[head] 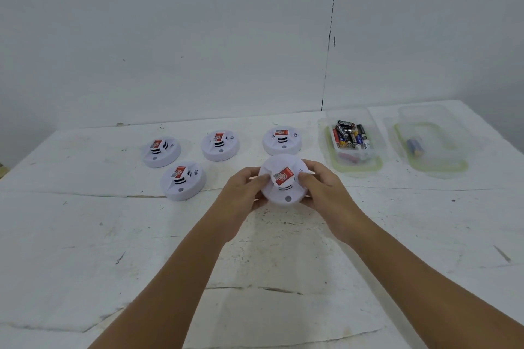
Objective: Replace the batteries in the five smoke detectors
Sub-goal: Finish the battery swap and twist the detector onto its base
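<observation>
Both hands hold one white round smoke detector (pixel 279 193) with a red sticker on its raised centre, just above the table. My left hand (pixel 243 191) grips its left side and my right hand (pixel 321 191) grips its right side, thumbs near the centre cap. Other white detectors rest on the table: one at the front left (pixel 183 181), one at the back left (pixel 161 151), one at the back middle (pixel 220 145), and one at the back right (pixel 282 140). A clear tub of batteries (pixel 351 137) stands to the right.
A second clear tub (pixel 431 144) at the far right holds a couple of batteries (pixel 415 147). The white table (pixel 255 263) is cracked and scuffed. A white wall rises behind the table's far edge.
</observation>
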The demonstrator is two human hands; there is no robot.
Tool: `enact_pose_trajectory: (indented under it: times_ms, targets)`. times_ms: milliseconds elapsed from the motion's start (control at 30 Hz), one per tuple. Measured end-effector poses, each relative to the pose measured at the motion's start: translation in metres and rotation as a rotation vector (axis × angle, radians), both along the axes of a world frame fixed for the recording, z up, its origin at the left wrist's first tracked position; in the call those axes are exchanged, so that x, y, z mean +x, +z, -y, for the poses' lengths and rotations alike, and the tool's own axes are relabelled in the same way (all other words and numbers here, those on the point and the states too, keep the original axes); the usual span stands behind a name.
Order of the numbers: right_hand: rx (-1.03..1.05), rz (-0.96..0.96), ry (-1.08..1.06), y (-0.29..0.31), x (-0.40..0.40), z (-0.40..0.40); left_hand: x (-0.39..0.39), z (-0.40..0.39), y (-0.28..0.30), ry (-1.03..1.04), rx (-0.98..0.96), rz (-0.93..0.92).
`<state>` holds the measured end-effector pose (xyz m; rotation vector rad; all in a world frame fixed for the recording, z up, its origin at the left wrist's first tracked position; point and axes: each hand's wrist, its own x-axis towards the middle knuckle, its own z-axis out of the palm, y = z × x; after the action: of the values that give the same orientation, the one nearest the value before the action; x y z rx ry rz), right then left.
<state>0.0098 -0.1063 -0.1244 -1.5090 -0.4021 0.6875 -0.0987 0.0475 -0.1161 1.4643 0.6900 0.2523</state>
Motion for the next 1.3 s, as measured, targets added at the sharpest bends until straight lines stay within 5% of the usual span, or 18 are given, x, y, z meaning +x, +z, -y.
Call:
enact_pose_trajectory:
  times_ms: [133, 300, 600, 1300]
  targets:
    - [-0.17, 0.33, 0.063, -0.003, 0.005, 0.004, 0.003, -0.002, -0.008, 0.013, 0.07, 0.044]
    - [-0.244, 0.491, 0.101, -0.009, 0.011, 0.002, 0.01, -0.006, -0.012, -0.025, 0.273, 0.05]
    - [-0.241, 0.635, 0.077, -0.027, 0.013, -0.004, 0.008, 0.0, -0.033, 0.022, 0.587, 0.094]
    - [-0.188, 0.762, 0.115, -0.032, 0.009, 0.0, 0.004, 0.003, -0.036, -0.016, 0.722, 0.052]
